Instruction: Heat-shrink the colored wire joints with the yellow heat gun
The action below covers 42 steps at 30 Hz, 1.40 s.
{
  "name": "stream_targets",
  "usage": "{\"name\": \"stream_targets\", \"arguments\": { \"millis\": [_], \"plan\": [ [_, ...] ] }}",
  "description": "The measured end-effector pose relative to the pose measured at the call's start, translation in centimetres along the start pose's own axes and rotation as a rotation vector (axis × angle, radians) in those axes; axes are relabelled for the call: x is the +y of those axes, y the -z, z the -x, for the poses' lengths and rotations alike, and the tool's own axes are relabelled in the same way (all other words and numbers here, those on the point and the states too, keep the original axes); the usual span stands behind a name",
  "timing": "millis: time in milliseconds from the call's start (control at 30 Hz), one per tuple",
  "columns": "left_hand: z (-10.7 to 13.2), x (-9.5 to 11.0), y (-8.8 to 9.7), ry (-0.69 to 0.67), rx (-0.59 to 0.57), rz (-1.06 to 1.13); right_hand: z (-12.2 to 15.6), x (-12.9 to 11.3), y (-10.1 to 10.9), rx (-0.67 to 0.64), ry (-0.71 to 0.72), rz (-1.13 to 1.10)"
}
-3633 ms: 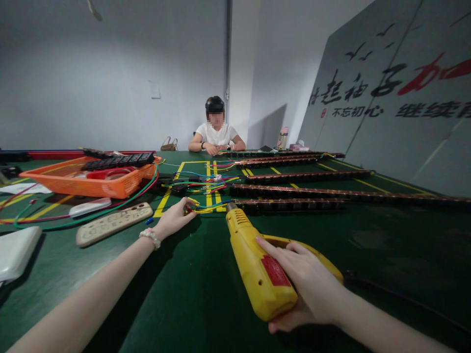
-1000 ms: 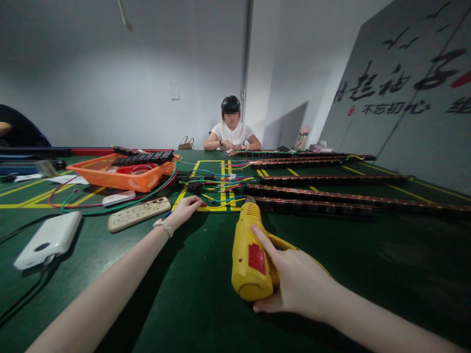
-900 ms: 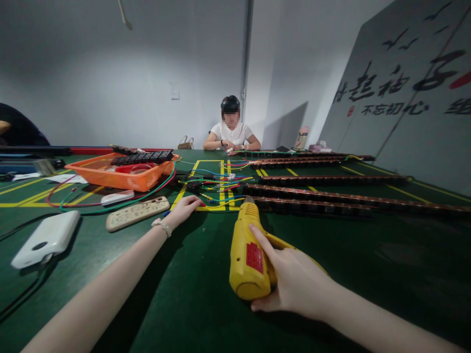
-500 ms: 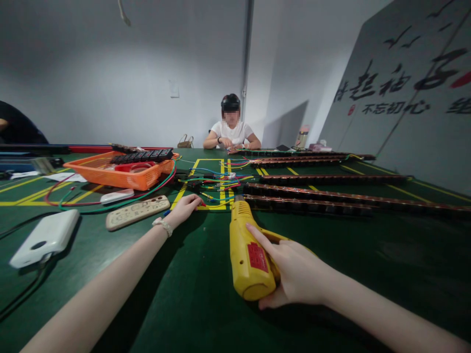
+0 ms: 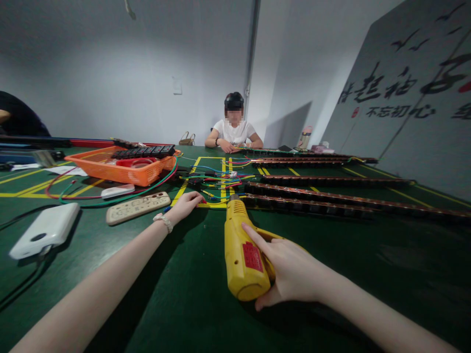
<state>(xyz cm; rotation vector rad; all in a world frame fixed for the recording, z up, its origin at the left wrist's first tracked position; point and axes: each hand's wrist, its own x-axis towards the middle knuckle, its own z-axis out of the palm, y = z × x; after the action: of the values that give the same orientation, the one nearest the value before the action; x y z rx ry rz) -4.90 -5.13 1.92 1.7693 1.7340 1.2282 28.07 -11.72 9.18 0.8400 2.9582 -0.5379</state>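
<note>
My right hand [image 5: 290, 267] is wrapped round a yellow heat gun [image 5: 245, 250], its nozzle pointing away from me at thin coloured wires [image 5: 217, 197]. Those wires run to the near end of a long black strip wound with copper [image 5: 312, 206]. With fingers pinched together, my left hand [image 5: 186, 206] rests on the table by the wire ends. A small red tip shows at its fingers, probably a wire end or connector, though the fingers hide most of it. Just left of that hand lies a beige patterned power strip [image 5: 138, 208].
An orange basket [image 5: 125, 169] with black parts stands at the left, green and red cables around it. Nearer lies a white power bank [image 5: 46, 230] with a cable. More copper-wound strips [image 5: 331, 181] stretch right. Across the table sits a person [image 5: 234, 130] in a white shirt.
The heat gun has swung slightly left in my right hand, its rear end shifting most. My left hand stays in nearly the same place. The view has tilted a little.
</note>
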Motion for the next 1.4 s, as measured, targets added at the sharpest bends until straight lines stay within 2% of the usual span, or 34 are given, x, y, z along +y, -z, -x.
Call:
{"name": "stream_targets", "arguments": {
  "millis": [267,400,500,633,733,800,900,967,1033,1200,1300,1400],
  "plan": [
    [0.1,0.4,0.0,0.018,0.039,0.057,-1.8,-1.4,-0.4,0.019,0.119,0.031],
    [0.0,0.4,0.0,0.066,0.056,0.161,-2.9,-2.1,-0.6,0.012,0.181,0.025],
    [-0.1,0.4,0.0,0.107,0.074,0.228,-3.8,-2.8,-0.7,0.003,0.202,0.040],
    [-0.1,0.4,0.0,0.097,0.061,0.236,-4.3,-3.0,-0.6,0.022,0.222,-0.008],
    [-0.1,0.4,0.0,0.091,0.066,0.222,-4.0,-2.7,-0.5,0.082,0.225,-0.063],
    [-0.1,0.4,-0.1,0.085,0.065,0.216,-3.9,-2.4,-0.4,0.202,0.225,-0.106],
    [-0.1,0.3,-0.1,0.081,0.070,0.216,-4.8,-2.4,-0.5,0.431,0.143,-0.216],
    [-0.1,0.2,-0.1,0.084,0.071,0.213,-6.4,-2.4,-0.6,0.488,0.013,-0.275],
    [-0.1,0.1,-0.1,0.089,0.074,0.215,-8.6,-2.3,-0.8,0.444,-0.152,-0.330],
    [-0.8,0.2,0.1,0.111,0.006,0.219,-13.7,-1.3,-1.0,0.343,-0.292,-0.410],
    [-1.3,0.4,0.0,0.153,-0.042,0.192,-14.2,-0.7,-0.8,0.284,-0.299,-0.452],
    [-1.5,0.6,-0.3,0.208,-0.025,0.205,-12.9,-0.6,-0.6,0.212,-0.279,-0.476]
  ]
}}
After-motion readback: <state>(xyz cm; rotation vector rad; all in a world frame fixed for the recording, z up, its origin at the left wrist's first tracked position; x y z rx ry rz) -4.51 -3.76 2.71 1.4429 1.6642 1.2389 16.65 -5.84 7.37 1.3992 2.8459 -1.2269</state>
